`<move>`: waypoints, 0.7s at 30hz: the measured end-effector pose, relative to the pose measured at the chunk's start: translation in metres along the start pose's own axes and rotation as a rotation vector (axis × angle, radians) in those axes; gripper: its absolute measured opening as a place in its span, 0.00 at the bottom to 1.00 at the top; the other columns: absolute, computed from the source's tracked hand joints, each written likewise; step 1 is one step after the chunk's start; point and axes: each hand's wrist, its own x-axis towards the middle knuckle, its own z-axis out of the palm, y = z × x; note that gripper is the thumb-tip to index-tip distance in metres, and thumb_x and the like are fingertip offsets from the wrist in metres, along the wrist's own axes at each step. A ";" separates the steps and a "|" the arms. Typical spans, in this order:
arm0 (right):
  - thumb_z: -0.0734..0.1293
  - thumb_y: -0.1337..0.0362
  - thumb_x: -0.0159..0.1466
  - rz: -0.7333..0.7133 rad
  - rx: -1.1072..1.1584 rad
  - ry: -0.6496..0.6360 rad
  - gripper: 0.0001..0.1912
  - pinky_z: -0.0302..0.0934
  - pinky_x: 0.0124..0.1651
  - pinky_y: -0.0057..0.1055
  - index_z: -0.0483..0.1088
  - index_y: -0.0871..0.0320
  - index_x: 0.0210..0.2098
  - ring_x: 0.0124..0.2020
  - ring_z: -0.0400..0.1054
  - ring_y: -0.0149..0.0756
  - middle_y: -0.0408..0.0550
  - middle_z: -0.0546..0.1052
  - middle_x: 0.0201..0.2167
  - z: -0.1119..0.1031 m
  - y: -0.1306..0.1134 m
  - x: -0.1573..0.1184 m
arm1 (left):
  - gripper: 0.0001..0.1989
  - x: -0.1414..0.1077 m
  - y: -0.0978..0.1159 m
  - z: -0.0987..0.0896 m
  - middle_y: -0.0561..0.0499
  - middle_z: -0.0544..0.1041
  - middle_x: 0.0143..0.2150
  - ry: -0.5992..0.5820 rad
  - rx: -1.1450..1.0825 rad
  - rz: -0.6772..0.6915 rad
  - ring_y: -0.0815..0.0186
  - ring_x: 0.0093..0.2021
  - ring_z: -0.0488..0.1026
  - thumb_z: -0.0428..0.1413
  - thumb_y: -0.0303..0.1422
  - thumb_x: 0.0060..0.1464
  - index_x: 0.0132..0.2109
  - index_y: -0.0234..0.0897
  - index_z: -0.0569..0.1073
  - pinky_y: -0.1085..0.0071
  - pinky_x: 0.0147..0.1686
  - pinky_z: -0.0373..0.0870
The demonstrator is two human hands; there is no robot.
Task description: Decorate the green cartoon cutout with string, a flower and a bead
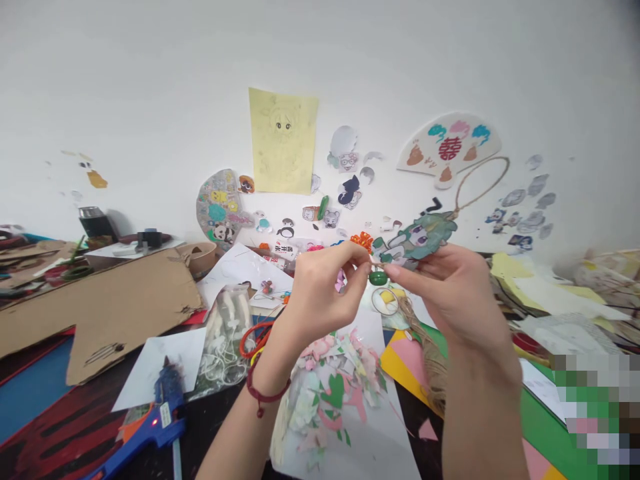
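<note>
In the middle of the view my left hand (333, 283) is closed, its thumb and fingertips pinching the end of a thin cord. A round green bead (379, 278) hangs at that cord between my two hands. My right hand (457, 293) is closed on a paper cutout of a green-haired cartoon figure (417, 239), with the thumb at the cord. From the cutout's top a loop of brown twine (483, 180) sticks up. A dark red bracelet (270, 398) circles my left wrist.
A blue glue gun (150, 433) lies at the lower left beside cardboard (125, 307). Paper scraps (335, 393) cover a white sheet below my hands. A twine bundle (433, 360) lies near my right forearm. Pictures and a paper fan (450, 147) are on the wall.
</note>
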 end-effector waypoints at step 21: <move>0.80 0.54 0.47 0.026 -0.236 0.388 0.26 0.58 0.16 0.28 0.65 0.52 0.37 0.15 0.67 0.32 0.37 0.75 0.18 0.003 -0.005 0.002 | 0.03 0.004 0.008 0.004 0.54 0.77 0.31 -0.014 -0.060 -0.023 0.74 0.29 0.73 0.55 0.24 0.60 0.39 0.36 0.72 0.77 0.30 0.70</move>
